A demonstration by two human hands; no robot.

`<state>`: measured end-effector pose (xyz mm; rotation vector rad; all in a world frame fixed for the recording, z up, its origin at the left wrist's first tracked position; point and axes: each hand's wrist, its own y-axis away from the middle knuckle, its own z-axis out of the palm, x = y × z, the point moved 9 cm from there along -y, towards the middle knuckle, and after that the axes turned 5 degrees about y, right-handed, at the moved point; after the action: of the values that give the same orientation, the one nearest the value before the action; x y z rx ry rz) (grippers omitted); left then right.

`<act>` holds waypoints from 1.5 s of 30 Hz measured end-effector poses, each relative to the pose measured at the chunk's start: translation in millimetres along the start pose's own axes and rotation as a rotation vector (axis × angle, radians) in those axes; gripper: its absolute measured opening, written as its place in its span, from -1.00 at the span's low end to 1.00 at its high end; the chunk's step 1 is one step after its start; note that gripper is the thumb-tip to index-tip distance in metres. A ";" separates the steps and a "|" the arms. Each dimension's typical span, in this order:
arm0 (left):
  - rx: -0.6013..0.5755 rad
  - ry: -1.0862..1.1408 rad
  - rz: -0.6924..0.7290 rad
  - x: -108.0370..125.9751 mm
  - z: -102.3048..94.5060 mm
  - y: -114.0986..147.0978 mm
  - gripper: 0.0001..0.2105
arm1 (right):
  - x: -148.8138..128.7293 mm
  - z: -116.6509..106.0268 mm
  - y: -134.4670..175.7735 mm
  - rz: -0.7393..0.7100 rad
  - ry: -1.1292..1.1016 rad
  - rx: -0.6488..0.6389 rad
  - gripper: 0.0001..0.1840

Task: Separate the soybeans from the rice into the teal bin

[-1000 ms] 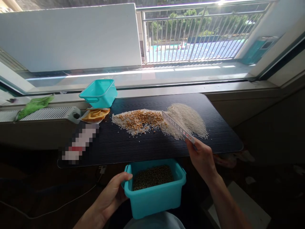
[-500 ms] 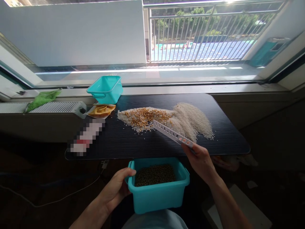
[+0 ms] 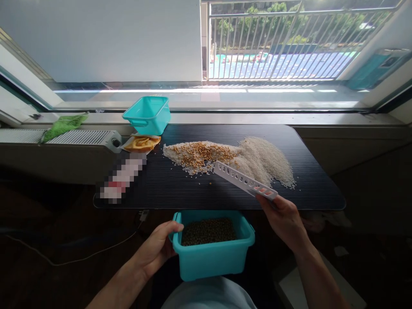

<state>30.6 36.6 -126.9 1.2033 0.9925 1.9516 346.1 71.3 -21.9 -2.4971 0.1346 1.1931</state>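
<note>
At the far left, a green cloth (image 3: 66,127) lies draped over the radiator (image 3: 80,138), beside the dark bench (image 3: 174,193). On the bench's left end lies a pale packet (image 3: 124,177), too pixelated to read, and farther back a wrapper with a yellow-orange thing (image 3: 141,143) in it. Just behind that, at the far left corner, stands the far teal tub (image 3: 153,122), its inside showing no contents; set there, it leaves the middle of the bench to the grain. Nearest the person, the left hand (image 3: 163,241) grips the left end of the near teal tub (image 3: 212,262), thumb over the rim, presumably to keep it level and steady, since it hangs out in front of the bench's near edge; whether the lap below bears it, I cannot tell. Small dark beans (image 3: 208,231) cover its floor. Beyond, in the middle of the bench, yellow beans (image 3: 198,153) lie mixed over white grains, with a few strays on the near side. To the right, the slotted strip (image 3: 243,179) slants leftward and away, its far end at the near edge of that mix. The right hand (image 3: 282,218) pinches the strip's near right end, which likely lends it reach across the grain. Behind and right of the strip spreads a white grain heap (image 3: 268,156).
</note>
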 end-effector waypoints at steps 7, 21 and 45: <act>-0.004 -0.008 0.010 1.9 -2.8 -0.6 -0.85 | 5.4 1.6 -7.7 0.024 0.025 0.027 -0.72; 0.032 0.011 0.025 11.1 -18.4 3.3 -0.90 | 0.0 33.7 11.3 0.012 -0.164 -0.193 -0.74; 0.055 0.039 0.063 20.7 -41.5 8.6 -0.92 | -2.8 39.3 -28.1 0.086 -0.137 -0.083 -0.70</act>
<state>-16.5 37.8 -123.0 1.2445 1.0462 2.0157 322.3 111.5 -34.3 -2.4926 0.1614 1.4276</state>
